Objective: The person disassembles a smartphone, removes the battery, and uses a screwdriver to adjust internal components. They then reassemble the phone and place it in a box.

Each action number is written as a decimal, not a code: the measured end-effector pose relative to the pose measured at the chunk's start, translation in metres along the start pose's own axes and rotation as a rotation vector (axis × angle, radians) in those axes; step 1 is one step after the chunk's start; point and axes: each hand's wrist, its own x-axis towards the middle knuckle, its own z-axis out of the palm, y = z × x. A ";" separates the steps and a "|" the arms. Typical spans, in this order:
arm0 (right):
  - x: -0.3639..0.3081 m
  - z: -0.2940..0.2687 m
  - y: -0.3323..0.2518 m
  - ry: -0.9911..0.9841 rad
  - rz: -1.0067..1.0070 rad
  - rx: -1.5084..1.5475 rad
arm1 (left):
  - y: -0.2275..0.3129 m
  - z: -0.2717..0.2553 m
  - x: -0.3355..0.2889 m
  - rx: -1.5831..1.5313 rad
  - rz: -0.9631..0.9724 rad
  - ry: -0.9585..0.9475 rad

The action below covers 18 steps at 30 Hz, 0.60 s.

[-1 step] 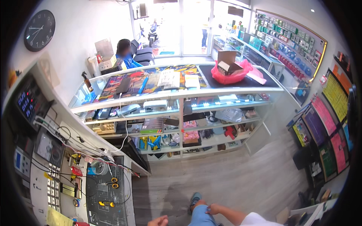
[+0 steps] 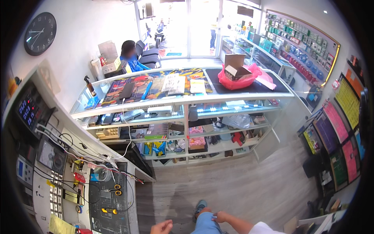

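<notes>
At the lower edge, partly cut off, my left hand (image 2: pixel 162 227) is in the air with its fingers curled together, and no object shows in it. My right hand (image 2: pixel 220 217) rests against the blue shorts (image 2: pixel 206 224) on my thigh, fingers bent inward; whether they pinch the cloth is hidden. Below, my foot in a grey-blue shoe (image 2: pixel 201 205) is on the wooden floor (image 2: pixel 233 183). Left of my hands, a workbench mat (image 2: pixel 113 222) carries yellow-and-black scissors (image 2: pixel 118 190) and a yellow-and-black cutter-like tool (image 2: pixel 109 211).
Ahead stands a glass display counter (image 2: pixel 233 96), topped by an open box (image 2: pixel 236 70) in a pink plastic bag (image 2: pixel 233 82). A white cable (image 2: pixel 129 134) hangs down its front. Beyond it sits a person (image 2: pixel 134 64) in blue. A board with coloured sheets (image 2: pixel 335 132) lies right.
The view has shifted very slightly, and my left hand appears a little higher in it. My right hand stays against the shorts.
</notes>
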 end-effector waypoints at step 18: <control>-0.104 -0.226 0.093 0.893 0.310 0.850 | 0.348 0.155 0.238 0.262 0.607 -0.465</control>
